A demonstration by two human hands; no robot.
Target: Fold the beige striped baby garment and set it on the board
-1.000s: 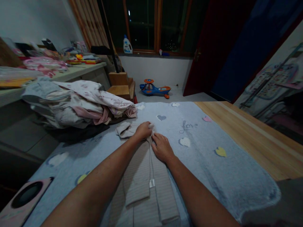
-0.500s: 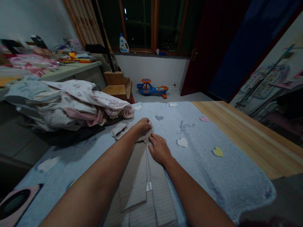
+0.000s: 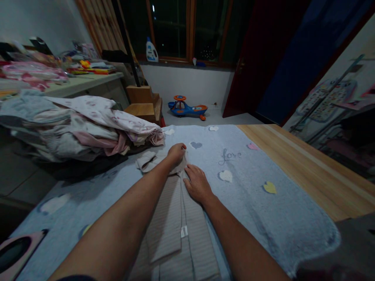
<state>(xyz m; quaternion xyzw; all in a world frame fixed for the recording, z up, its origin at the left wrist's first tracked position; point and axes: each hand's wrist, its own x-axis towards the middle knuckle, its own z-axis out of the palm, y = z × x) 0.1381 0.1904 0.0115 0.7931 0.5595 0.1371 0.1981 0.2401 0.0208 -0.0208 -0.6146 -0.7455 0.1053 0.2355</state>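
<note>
Pointing lengthwise toward window (image 3: 191, 29), garment (image 3: 167, 230) is pinched by left grip (image 3: 176, 153), right grip (image 3: 199, 184) loose.

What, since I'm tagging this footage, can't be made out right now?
All in the head view:
- Palm of the left hand, closed on the garment: hidden by the back of the hand.
- Garment's near end: cut off by the bottom edge.
- Print on the label: too small to read.
- Pink object: cut off by the left edge.
- Lower clothes in the pile: covered by upper ones.
</note>
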